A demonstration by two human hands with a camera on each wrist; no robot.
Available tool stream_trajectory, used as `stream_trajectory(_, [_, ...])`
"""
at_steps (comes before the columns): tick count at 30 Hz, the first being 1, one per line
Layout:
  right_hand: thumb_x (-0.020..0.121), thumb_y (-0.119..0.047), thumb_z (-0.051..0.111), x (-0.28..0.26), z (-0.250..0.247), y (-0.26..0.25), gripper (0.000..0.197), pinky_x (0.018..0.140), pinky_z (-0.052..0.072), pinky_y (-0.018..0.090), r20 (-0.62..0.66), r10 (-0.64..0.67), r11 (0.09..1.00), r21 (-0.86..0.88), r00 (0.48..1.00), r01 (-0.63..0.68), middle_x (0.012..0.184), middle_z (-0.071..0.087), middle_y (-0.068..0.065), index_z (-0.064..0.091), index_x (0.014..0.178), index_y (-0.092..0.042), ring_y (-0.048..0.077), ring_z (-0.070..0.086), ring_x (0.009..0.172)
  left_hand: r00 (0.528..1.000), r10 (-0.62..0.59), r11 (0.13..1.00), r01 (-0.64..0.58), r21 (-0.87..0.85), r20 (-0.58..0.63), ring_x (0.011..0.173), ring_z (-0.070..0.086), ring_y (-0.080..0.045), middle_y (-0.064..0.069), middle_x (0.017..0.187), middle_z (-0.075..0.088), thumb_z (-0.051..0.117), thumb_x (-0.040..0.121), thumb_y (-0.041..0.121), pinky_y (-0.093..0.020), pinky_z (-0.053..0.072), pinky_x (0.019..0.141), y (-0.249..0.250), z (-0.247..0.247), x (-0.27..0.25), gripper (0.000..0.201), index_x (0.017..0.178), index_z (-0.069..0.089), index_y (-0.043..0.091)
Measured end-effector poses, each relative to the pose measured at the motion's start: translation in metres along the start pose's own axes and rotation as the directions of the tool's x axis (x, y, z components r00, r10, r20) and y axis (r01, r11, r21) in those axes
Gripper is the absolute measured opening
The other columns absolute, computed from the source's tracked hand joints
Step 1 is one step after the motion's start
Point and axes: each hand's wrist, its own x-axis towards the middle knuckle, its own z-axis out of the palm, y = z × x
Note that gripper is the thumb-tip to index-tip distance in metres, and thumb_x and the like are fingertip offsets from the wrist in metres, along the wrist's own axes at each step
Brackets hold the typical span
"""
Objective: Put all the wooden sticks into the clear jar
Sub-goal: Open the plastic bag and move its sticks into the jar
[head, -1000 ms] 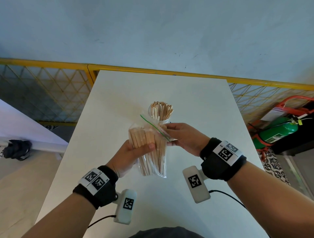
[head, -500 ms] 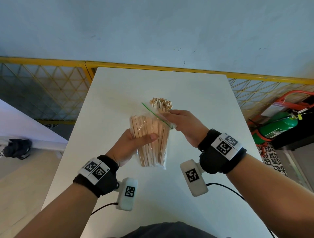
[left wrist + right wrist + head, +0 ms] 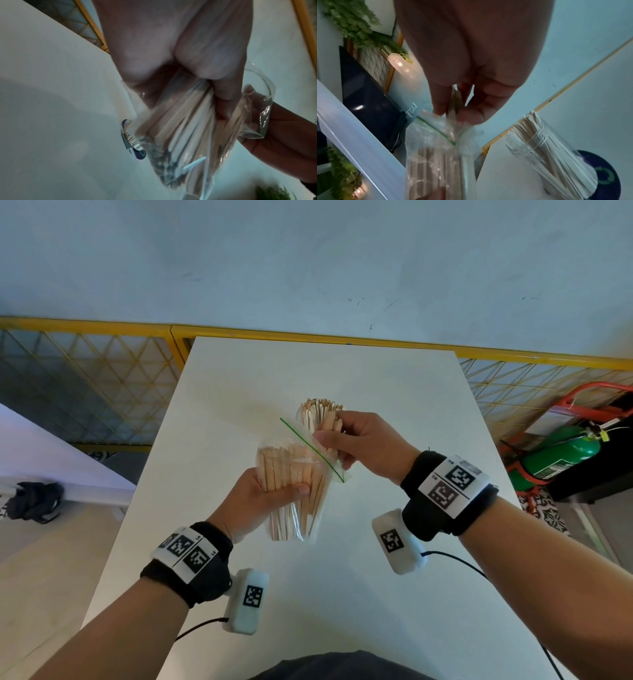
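Note:
My left hand (image 3: 274, 496) grips a clear zip bag (image 3: 301, 474) of wooden sticks around its middle, held upright above the white table (image 3: 376, 594). My right hand (image 3: 334, 428) pinches a few wooden sticks (image 3: 329, 421) between thumb and fingers at the bag's open green-edged mouth. In the right wrist view those sticks (image 3: 455, 102) run down into the bag (image 3: 436, 155). The clear jar (image 3: 539, 146) stands just behind, packed with sticks (image 3: 318, 409); my right hand and the bag hide its body in the head view. The left wrist view shows the gripped bag (image 3: 180, 128).
The jar sits on a dark blue disc (image 3: 604, 175). A yellow mesh railing (image 3: 102, 364) runs behind the table along a pale wall. A green cylinder (image 3: 561, 457) in a red frame lies off the right edge. A second white surface (image 3: 51, 453) is at the left.
My right hand has risen from the bag's mouth, drawing a few sticks partly out toward the jar. Both hands and the bag have shifted slightly up and away from me.

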Motion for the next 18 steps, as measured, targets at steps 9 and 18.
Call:
stream_trajectory(9, [0.084,-0.018,0.068,0.014,-0.018,-0.014,0.022,0.071,0.060,0.033,-0.038,-0.017,0.999,0.028,0.999,0.018,0.060,0.059,0.000,0.068,0.092,0.003,0.007,0.057,0.053,1.000,-0.013,0.985,0.017,0.172,-0.027,0.087,0.055,-0.019,-0.011,0.089,0.065,0.080,0.068,0.057,-0.036,0.042,0.084,-0.024,-0.018,0.003,0.068,0.097,0.070,-0.004])
stream_trajectory(18, [0.083,-0.012,0.068,0.017,-0.037,-0.045,0.002,0.064,0.059,0.022,-0.035,-0.109,0.994,0.012,0.993,0.110,0.065,0.063,-0.003,0.069,0.082,-0.011,0.004,0.057,0.054,0.997,0.079,0.980,-0.076,0.186,-0.010,0.092,0.068,-0.029,-0.015,0.101,0.073,0.077,0.080,0.036,-0.038,0.050,0.090,-0.012,-0.013,0.017,0.047,0.103,0.070,-0.005])
